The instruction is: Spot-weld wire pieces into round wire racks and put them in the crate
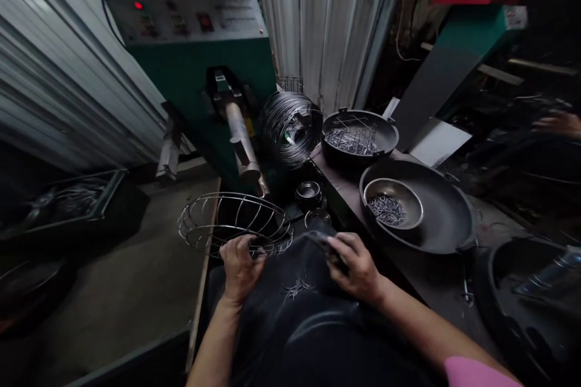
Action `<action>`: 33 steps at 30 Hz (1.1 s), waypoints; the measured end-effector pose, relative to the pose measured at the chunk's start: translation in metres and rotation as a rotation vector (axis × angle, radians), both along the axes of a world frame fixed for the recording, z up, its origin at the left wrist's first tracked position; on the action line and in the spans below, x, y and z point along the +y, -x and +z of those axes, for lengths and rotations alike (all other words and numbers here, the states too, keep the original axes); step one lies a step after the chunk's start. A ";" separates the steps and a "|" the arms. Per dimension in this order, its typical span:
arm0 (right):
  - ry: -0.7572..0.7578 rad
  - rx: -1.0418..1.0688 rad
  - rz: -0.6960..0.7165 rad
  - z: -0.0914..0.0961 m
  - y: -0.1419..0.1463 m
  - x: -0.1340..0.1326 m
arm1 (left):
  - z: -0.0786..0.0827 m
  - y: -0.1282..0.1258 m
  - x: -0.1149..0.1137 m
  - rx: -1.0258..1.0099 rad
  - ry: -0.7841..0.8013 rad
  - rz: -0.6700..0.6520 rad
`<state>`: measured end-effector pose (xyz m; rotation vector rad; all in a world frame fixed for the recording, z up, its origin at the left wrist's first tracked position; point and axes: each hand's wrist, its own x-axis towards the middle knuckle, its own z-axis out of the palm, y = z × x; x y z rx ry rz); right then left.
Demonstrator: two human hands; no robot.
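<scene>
Counting clock hours from your lap, a wire basket (236, 228) sits at about eleven o'clock: round, shallow and open, of slim silvery wire, with curved ribs crossing ring-shaped hoops. Your left hand (242, 269) is at its near edge, fingers curled with a small opening by the thumb; whether they grip the wire, you cannot tell. Your right hand (356, 263) has fingers bent inward, nearly closed; what they hold is too dark to tell. Thin wire pieces (297, 290) lie scattered on your dark apron (281, 329). At twelve o'clock stands a wire coil (290, 127); at two, a metal bowl (417, 211) of short metal bits (387, 210) rests inside a wide black pan (447, 211).
</scene>
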<state>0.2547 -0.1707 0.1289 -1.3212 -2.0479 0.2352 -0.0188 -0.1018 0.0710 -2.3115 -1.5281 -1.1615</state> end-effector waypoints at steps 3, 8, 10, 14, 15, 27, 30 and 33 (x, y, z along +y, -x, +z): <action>0.092 -0.094 0.076 -0.005 0.003 0.004 | -0.004 0.002 -0.001 0.047 0.014 -0.032; -0.107 0.083 -0.054 0.008 0.003 -0.004 | -0.007 0.001 0.000 -0.002 -0.046 -0.004; -0.136 0.078 -0.057 0.004 0.006 -0.005 | -0.005 -0.002 0.001 -0.011 -0.055 0.005; 0.055 -0.057 0.050 -0.011 0.010 -0.005 | -0.004 -0.006 -0.001 0.027 -0.047 -0.043; 0.072 -0.030 0.046 -0.012 0.010 -0.006 | -0.004 -0.007 -0.001 0.024 -0.040 -0.046; 0.208 -0.029 -0.010 -0.022 0.004 -0.007 | -0.022 -0.013 -0.001 -0.167 0.022 -0.043; 0.265 -0.028 -0.135 -0.023 -0.030 -0.019 | -0.022 -0.011 0.002 -0.395 0.141 0.039; 0.454 -0.135 -0.360 -0.051 -0.091 -0.049 | -0.017 -0.006 0.011 -0.593 0.380 -0.020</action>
